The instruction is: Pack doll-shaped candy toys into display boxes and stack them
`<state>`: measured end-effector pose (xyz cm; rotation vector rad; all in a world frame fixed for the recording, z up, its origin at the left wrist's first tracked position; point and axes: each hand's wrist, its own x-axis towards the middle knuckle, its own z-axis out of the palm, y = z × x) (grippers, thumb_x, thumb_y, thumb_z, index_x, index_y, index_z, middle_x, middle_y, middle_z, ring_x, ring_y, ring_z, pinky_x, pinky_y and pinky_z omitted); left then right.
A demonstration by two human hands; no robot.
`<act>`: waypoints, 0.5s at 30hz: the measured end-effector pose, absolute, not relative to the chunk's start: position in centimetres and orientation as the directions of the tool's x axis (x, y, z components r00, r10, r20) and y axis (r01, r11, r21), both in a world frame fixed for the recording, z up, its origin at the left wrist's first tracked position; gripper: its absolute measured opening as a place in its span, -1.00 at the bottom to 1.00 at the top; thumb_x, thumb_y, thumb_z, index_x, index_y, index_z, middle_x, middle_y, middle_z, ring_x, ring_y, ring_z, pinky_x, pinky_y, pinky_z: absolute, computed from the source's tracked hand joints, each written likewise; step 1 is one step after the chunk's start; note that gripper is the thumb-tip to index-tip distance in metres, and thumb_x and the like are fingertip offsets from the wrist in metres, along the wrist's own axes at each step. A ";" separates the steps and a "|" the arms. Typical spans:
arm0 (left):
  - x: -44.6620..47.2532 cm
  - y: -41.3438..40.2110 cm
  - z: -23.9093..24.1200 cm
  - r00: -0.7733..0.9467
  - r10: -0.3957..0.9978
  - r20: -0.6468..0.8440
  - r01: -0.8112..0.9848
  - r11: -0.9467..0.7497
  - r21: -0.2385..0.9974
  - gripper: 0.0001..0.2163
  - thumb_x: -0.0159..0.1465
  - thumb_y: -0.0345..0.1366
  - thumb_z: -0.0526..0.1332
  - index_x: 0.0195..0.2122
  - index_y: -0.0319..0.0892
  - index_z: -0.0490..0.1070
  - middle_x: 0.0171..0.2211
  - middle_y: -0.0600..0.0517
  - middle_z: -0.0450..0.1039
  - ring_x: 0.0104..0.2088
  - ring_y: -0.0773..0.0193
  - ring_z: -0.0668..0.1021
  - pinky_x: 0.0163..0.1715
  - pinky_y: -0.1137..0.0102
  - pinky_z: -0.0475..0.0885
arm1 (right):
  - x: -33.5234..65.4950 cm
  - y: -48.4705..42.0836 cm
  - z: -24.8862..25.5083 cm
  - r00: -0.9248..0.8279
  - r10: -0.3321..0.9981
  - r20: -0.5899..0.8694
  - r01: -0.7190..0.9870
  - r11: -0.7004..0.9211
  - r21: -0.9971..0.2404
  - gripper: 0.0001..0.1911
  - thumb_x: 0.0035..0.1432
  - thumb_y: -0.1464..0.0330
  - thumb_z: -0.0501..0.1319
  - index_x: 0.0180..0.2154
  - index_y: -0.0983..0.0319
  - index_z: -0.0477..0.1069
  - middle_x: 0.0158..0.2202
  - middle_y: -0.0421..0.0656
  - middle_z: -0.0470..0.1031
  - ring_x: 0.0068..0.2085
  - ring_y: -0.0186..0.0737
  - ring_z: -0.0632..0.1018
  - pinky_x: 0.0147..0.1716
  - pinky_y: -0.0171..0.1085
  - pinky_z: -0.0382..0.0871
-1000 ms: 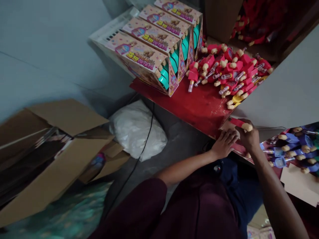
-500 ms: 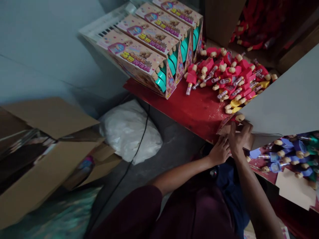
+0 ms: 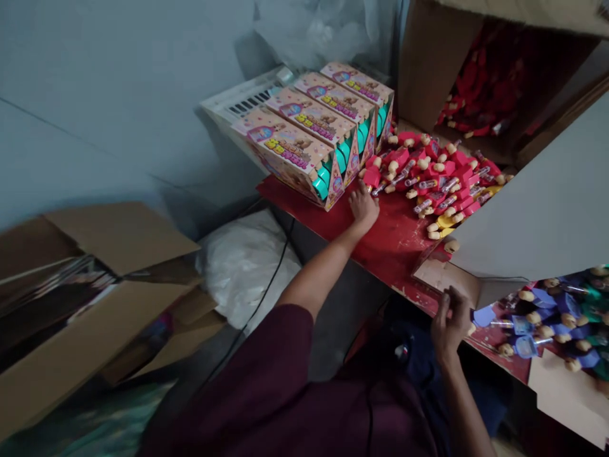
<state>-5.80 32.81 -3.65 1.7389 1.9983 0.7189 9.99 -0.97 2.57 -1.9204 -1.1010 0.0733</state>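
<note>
My left hand (image 3: 364, 207) reaches over the red table with its fingers stretched out. Its fingertips are at the clear tube of a red toy (image 3: 371, 172) on the near left edge of a pile of red toys (image 3: 440, 168); a firm grip does not show. These toys have beige knob-like ends and clear tubes. My right hand (image 3: 451, 324) is by the table's front edge, thumb and fingers loosely bent and apart, with nothing visible in them. Just beyond it stands an open carton (image 3: 445, 274) with a pale side panel, and a red toy with a beige end (image 3: 447, 247) lies at it.
Printed display boxes (image 3: 304, 120) with teal items stand at the table's (image 3: 387, 238) far left. Blue and green toys (image 3: 547, 317) lie at right beside a cardboard piece (image 3: 568, 387). A big carton (image 3: 435, 63) holds more red toys. A white bag (image 3: 247, 266) and open cartons (image 3: 124, 311) are at left.
My left hand has left the carton's corner and moved forward and left to the edge of the red pile. My right hand has drawn back from the carton towards me. The view has shifted.
</note>
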 end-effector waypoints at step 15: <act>-9.4 5.4 -0.1 0.496 0.825 -0.271 -0.296 0.454 0.841 -0.64 0.23 -0.09 0.23 -0.11 -0.23 0.61 -0.45 -0.04 0.52 -0.50 0.23 0.54 -0.59 0.42 0.33 | 7.0 -1.7 8.4 0.350 0.933 -0.082 0.158 -0.145 -0.977 -0.53 0.33 0.02 0.23 0.12 0.16 0.43 -0.06 -0.05 0.58 -0.29 -0.19 0.57 -0.33 -0.22 0.52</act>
